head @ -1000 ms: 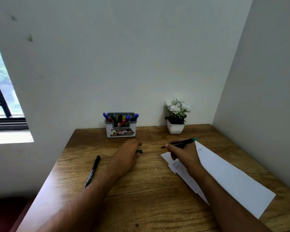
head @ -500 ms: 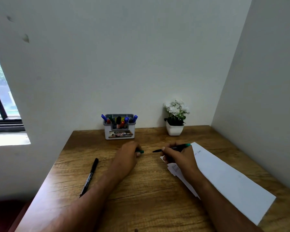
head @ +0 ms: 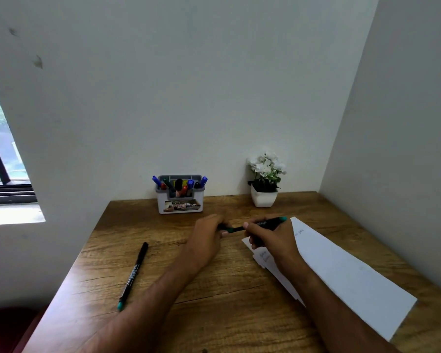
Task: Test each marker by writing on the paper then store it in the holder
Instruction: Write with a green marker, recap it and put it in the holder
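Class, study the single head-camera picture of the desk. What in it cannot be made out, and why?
- Marker cap: mostly hidden inside the left hand.
- Writing on the paper: too small to read; part lies under the right hand.
- Holder label: too small and blurred.
- Markers in the holder: overlapping, count unclear.

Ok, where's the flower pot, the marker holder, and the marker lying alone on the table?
Flower pot [head: 263,198], head view, front of the white pot.
Marker holder [head: 180,203], head view, its front wall by the label.
Lone marker [head: 133,273], head view, middle of its black barrel.
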The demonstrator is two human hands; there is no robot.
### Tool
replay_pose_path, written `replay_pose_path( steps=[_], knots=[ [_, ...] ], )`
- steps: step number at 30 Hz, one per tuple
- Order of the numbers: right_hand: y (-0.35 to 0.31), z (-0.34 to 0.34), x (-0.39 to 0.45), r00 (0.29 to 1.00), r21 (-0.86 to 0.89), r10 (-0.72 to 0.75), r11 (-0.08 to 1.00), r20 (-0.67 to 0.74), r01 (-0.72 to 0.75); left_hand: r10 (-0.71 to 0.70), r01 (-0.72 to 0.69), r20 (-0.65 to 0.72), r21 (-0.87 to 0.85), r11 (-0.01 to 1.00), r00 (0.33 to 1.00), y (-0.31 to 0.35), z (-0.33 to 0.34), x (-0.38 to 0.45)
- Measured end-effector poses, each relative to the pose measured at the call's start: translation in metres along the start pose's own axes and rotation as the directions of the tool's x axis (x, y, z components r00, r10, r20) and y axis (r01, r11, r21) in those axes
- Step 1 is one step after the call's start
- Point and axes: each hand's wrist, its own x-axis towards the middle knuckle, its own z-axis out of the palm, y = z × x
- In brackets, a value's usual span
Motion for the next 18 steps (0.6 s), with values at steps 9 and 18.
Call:
replay_pose_path(
  steps=[9, 18],
  knots=[
    [0.001, 0.001, 0.006, 0.999, -0.007, -0.017, 1.000, 0.038, 0.017, -0.046, 0.050, 0.027, -0.180, 0.982, 0.999, 0.018, 0.006, -0.004],
    [0.006, 0.009, 0.008, 0.994, -0.020, -0.003, 1.000, 0.107, 0.006, -0.063, 0.063, 0.006, -0.172, 0.983, 0.998, 0.018, 0.003, 0.000]
  ],
)
